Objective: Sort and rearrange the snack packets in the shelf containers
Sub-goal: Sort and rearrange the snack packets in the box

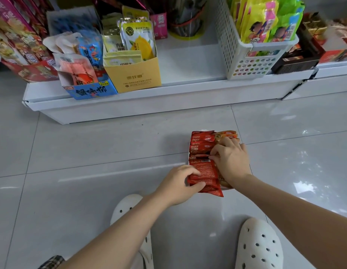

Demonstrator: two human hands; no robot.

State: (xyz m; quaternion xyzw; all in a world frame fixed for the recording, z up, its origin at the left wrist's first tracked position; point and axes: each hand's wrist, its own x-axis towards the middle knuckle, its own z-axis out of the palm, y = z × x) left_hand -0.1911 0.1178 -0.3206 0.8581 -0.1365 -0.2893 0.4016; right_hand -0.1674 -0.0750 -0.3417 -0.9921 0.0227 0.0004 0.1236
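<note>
red snack packets in a box on the floor tiles, well apart from the shelf | left hand grips near stack | right hand pinches packets mid-row | risk: loose near packets slide out if box tips

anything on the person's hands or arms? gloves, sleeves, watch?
Nothing worn: left hand and right hand are bare, no gloves, rings or watch visible. Both forearms are bare up to the frame edge, no sleeves showing.
</note>
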